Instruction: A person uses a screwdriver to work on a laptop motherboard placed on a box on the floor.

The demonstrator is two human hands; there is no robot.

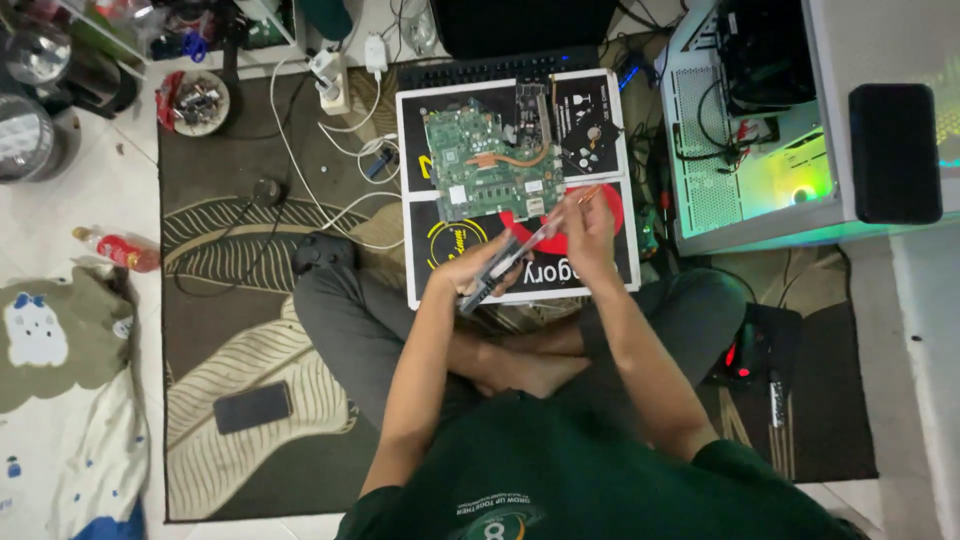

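Left hand (470,268) gripped a long grey component (497,268); right hand (588,222) pinched a thin tool (585,194) w/ green motherboard (487,160) just beyond.

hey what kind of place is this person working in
Probably a room at home used for computer repair: the person sits on a patterned rug, with a bare green circuit board and an open lit computer case nearby.

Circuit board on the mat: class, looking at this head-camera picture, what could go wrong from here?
1. The left hand holds a long dark part in the air above the mat; it could slip and fall.
2. The right hand holds a thin tool just over the circuit board; a slip might scratch it.
3. White cables trail beside the mat and could snag.
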